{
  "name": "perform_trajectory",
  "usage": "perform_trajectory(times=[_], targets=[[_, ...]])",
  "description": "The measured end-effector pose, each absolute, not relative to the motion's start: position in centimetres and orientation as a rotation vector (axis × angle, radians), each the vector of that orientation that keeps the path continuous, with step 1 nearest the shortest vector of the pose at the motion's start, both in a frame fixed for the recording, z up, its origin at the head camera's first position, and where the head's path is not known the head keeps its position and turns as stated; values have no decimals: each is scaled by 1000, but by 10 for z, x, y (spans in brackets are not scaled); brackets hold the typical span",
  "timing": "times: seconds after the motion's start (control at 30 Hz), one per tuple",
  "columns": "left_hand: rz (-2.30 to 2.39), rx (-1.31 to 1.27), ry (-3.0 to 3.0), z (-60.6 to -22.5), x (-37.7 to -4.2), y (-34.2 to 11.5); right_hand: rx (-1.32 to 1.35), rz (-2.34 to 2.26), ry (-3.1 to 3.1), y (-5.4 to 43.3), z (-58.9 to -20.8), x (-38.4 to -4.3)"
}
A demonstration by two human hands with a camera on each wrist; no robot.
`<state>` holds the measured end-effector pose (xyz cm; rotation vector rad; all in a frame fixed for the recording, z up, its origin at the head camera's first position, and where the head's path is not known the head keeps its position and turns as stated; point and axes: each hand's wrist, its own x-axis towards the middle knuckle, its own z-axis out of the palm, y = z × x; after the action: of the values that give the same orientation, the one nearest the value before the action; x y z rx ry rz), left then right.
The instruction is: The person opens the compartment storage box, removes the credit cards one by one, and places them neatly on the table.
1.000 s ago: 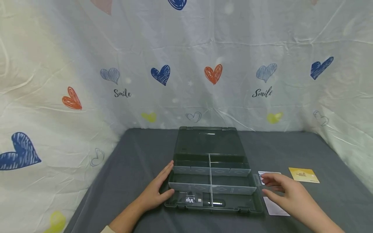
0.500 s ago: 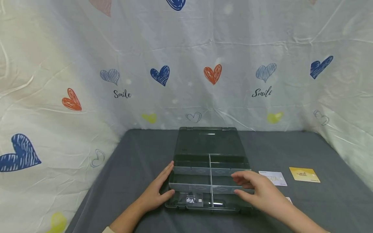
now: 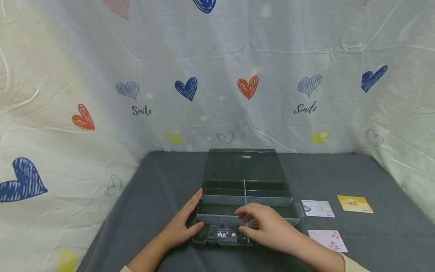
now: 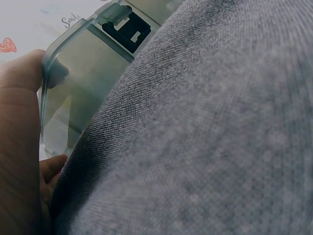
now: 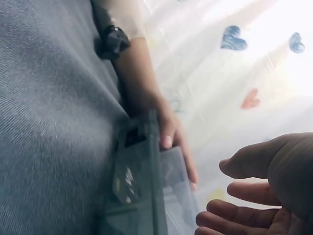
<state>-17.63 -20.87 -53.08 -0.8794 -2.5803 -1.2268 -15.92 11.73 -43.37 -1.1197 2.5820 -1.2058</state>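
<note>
A dark see-through organizer box [image 3: 234, 244] with pale dividers [image 3: 224, 220] stands on the table, its lid [image 3: 244, 166] folded back. My left hand [image 3: 181, 223] rests along its left side, fingers straight and thumb at the rim. In the front left compartment lies a black Vip card [image 3: 222, 234], with a dark object [image 3: 242, 235] at its right end, partly covered by my right hand [image 3: 268, 226]. That hand hovers over the front compartments with its fingers loosely bent. The right wrist view shows nothing between the fingers [image 5: 244, 213] and thumb.
On the grey tabletop [image 3: 176, 173] right of the box lie a white VIP card [image 3: 318, 209], a pink-white card [image 3: 327, 240] and a yellow card [image 3: 355, 204]. A pale curtain [image 3: 217, 94] printed with hearts hangs behind and at both sides.
My right hand has moved left from the cards beside the box to over the front middle of the box, uncovering the white and pink-white cards. The left hand has stayed in place.
</note>
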Motion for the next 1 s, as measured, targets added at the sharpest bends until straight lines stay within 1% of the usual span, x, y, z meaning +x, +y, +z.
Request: perform_trajectory(times=[0.27, 0.47, 0.73, 1.0], targets=[[-1226, -883, -2566, -533, -177, -208, -1071, -1198, 2496, 93, -431, -169], [-1229, -885, -2587, -532, -178, -210, -1074, -1137, 2398, 77, -443, -176], [-1236, -922, -2582, -531, -179, -210, -1274, -896, 2383, 65, -453, -178], [-1256, -910, -2553, -531, -177, -209, -1322, -784, 2375, 58, -454, -176]])
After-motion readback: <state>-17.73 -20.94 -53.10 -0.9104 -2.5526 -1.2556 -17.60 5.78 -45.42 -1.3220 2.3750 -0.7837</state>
